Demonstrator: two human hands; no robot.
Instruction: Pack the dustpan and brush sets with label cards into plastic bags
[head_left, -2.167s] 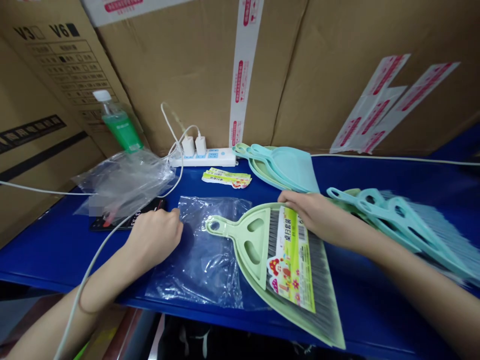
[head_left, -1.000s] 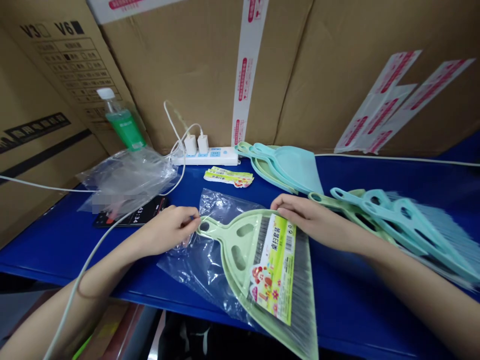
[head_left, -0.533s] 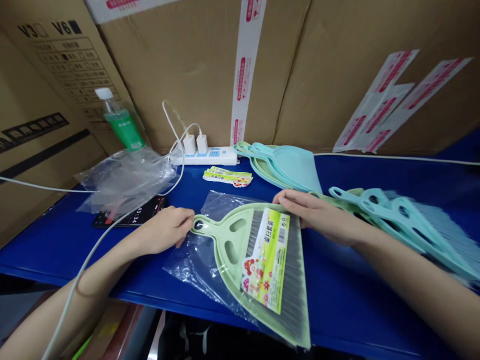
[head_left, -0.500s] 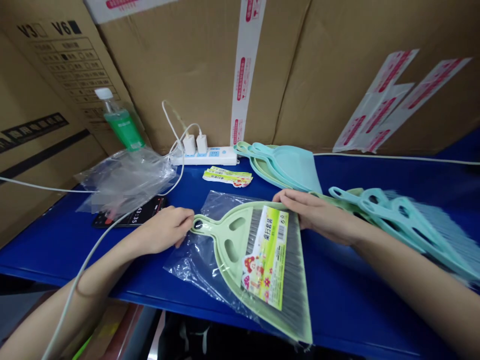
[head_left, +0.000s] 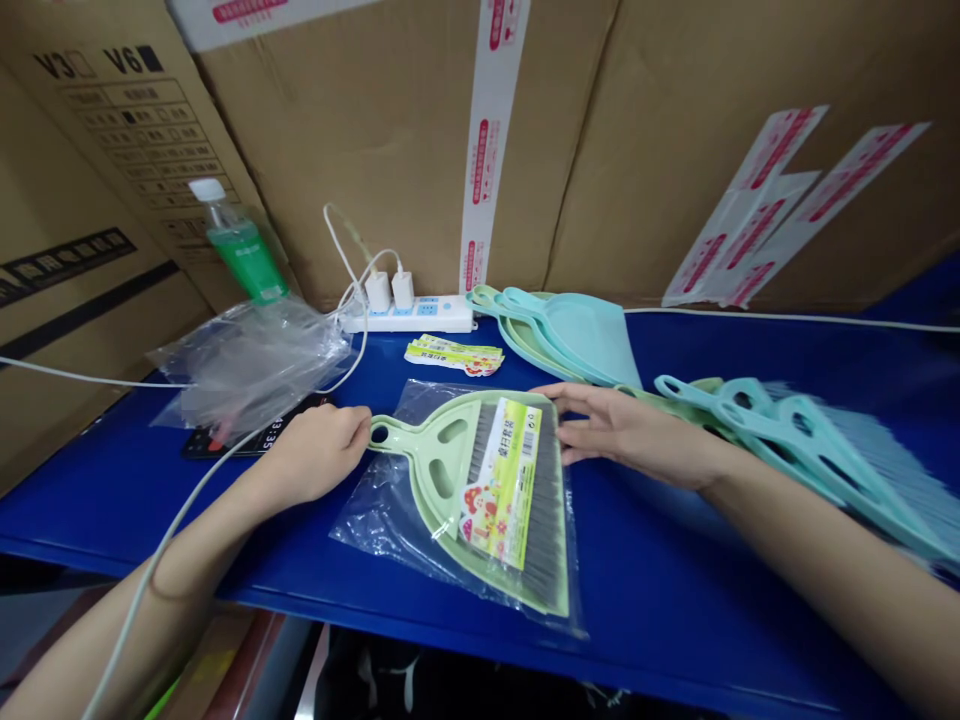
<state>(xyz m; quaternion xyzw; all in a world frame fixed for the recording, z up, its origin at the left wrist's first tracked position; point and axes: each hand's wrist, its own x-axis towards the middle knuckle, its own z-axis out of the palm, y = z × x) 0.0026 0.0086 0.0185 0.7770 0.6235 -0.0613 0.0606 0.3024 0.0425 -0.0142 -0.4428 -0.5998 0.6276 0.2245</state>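
A light green dustpan [head_left: 427,500] lies tilted in a clear plastic bag [head_left: 375,510], its handle to the left. Nested on it is a matching hand brush [head_left: 442,440] with grey bristles. A printed yellow-green and white label card [head_left: 506,480] lies across the bristles. My left hand [head_left: 311,450] is closed at the handle's tip, its fingertips hidden. At the upper right corner of the dustpan, my right hand [head_left: 611,430] has its fingers bent against the bag's edge. The bag reaches slightly past the wide edge of the dustpan.
Behind are stacked label cards [head_left: 454,353], a power strip [head_left: 442,315] and blue and green dustpans [head_left: 585,330]. More brushes [head_left: 810,430] lie right. Plastic bags [head_left: 255,350] partly cover a phone [head_left: 281,430] near a green bottle [head_left: 251,255]. Cardboard boxes [head_left: 675,150] wall the back.
The dustpan and brush have shifted left and away from the table's front edge, and the bag now extends past their wide end. My right fingers have moved slightly left with the corner.
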